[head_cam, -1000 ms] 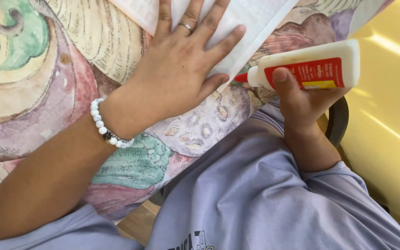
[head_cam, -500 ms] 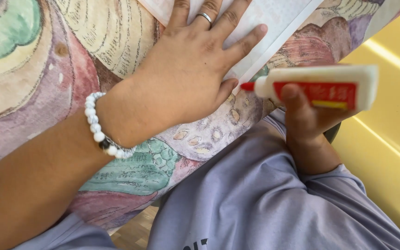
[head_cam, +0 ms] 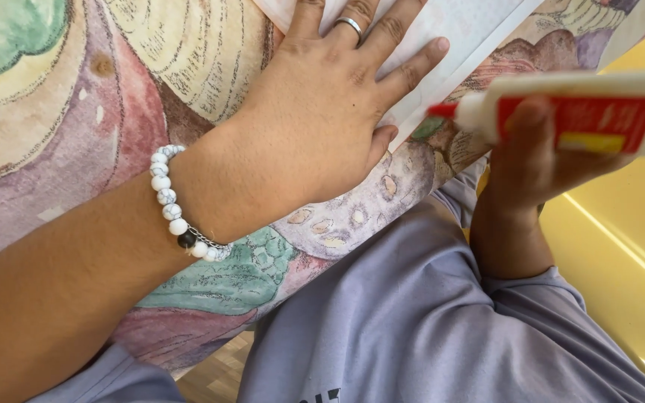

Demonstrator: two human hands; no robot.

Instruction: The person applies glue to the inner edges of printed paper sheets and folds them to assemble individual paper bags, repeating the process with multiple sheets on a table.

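The left hand (head_cam: 322, 112), wearing a silver ring (head_cam: 349, 25) and a white bead bracelet (head_cam: 177, 205), lies flat with fingers spread on the white sheet of paper (head_cam: 472, 30), apparently pinning it to the counter under its colourful painted-pattern cloth (head_cam: 76, 97). The right hand (head_cam: 539, 168) has its grip wrapped shut around a white glue bottle with a red label (head_cam: 584, 112), held sideways just off the counter edge, red nozzle toward the paper

Left hand (head_cam: 315, 112) on paper (head_cam: 472, 30)
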